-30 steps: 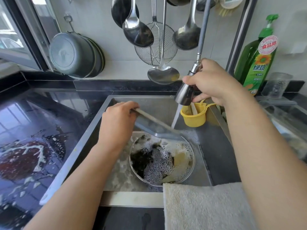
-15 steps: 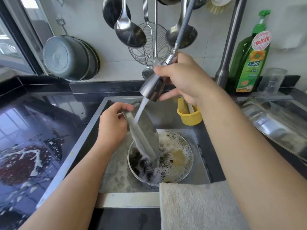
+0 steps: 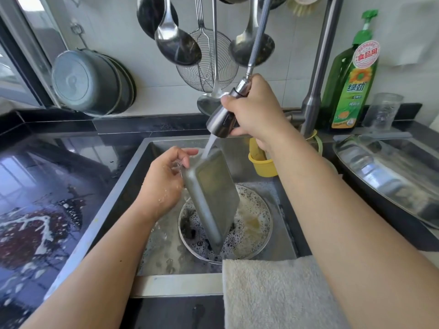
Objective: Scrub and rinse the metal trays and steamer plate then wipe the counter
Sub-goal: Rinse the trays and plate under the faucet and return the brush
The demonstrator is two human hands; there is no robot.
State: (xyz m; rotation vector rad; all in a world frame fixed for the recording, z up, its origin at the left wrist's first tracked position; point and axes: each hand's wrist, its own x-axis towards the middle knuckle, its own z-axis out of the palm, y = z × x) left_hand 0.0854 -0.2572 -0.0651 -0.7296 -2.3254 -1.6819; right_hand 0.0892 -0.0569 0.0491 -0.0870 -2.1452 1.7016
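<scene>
Two hands work: left hand (image 3: pixel 164 181) pinches the wet, slippery, stiff rectangular metal tray (image 3: pixel 211 198) at its 11 o'clock rim; right hand (image 3: pixel 256 110) clenches the spray head (image 3: pixel 222 122).

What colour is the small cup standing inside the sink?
Yellow; the small cup shows best in the head view.

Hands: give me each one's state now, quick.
Left hand: gripping the rectangular metal tray.
Right hand: gripping the pull-out spray head.
</scene>
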